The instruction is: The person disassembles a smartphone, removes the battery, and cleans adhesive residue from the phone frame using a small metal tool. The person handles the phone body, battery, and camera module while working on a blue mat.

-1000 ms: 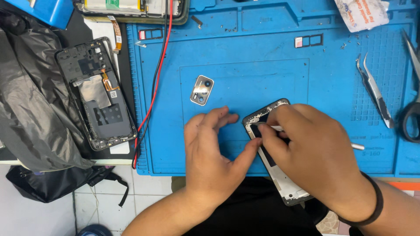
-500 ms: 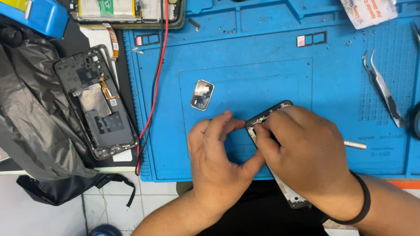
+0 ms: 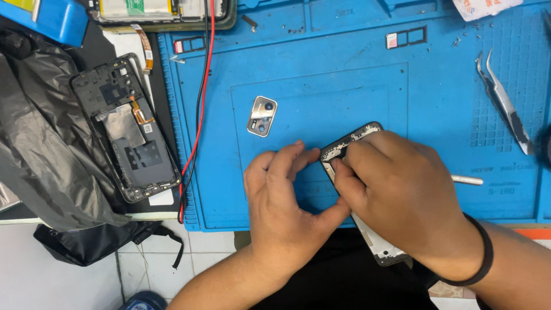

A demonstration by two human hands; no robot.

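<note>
I count two opened phones: one under my hands, one frame far to the left of my fingers on the black bag. Left hand braces the phone with fingertips curled against its top corner; right hand is clamped over it, pinching a metal tool. One camera cover lies just above my left fingers. Tweezers sit well right. Red and black cables run along the mat left edge. The phone's tail overhangs the mat's near edge.
</note>
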